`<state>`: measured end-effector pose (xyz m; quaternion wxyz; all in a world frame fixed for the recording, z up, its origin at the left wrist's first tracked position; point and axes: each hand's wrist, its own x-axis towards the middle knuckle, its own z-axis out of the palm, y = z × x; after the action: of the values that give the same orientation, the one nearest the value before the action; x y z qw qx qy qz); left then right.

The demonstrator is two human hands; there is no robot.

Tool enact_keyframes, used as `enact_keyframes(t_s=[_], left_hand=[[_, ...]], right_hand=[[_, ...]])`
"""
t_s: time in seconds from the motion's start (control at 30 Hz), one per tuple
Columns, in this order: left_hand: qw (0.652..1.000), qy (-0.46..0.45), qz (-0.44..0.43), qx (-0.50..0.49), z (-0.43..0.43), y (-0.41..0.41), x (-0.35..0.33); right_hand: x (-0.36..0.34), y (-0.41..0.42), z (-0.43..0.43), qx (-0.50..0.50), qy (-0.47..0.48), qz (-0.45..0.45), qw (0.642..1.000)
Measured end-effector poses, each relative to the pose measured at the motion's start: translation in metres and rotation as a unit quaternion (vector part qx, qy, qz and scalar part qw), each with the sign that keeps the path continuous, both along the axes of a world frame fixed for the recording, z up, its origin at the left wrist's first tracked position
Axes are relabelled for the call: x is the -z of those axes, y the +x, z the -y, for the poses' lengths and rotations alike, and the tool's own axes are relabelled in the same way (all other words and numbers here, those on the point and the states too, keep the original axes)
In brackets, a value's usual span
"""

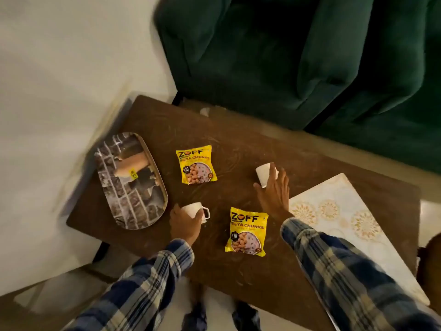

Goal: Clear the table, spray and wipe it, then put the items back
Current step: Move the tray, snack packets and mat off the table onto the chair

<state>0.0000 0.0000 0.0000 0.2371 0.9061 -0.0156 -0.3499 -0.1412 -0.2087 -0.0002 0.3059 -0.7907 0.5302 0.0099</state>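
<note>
head view: two cups (pixel 192 209) (pixel 263 172), two soya packets (pixel 196 164) (pixel 247 231), one tray (pixel 133 211).

Single head-worn wide-angle view. Looks steeply down, slightly forward, onto desk (pixel 238 144) from its near side; legs (pixel 196 316) show at bottom edge. Frame rolled: desk edges run diagonal. Close: sleeves (pixel 148 283) enter from bottom, left hand (pixel 185 223) and right hand (pixel 274 192) reach mid-frame. Sofa (pixel 286 56) fills top, floor (pixel 47 80) left. Left margin blurred.
</note>
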Motion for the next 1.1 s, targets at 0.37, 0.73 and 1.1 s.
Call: enact_keyframes(t_s=[0.37,0.73,1.1], left_hand=[[0.985,-0.074,-0.032,-0.155,0.000,0.003,0.038],[0.934,-0.306,0.047,-0.177,-0.032,0.033,-0.045],[0.913,-0.295,0.163,-0.229,-0.086,0.189,-0.043]], right_hand=[[0.034,0.019,0.025,0.033,-0.016,0.001,0.999],[-0.024,0.066,-0.058,0.002,0.152,0.261,0.953],[-0.016,0.246,-0.132,-0.109,0.124,0.339,0.926]])
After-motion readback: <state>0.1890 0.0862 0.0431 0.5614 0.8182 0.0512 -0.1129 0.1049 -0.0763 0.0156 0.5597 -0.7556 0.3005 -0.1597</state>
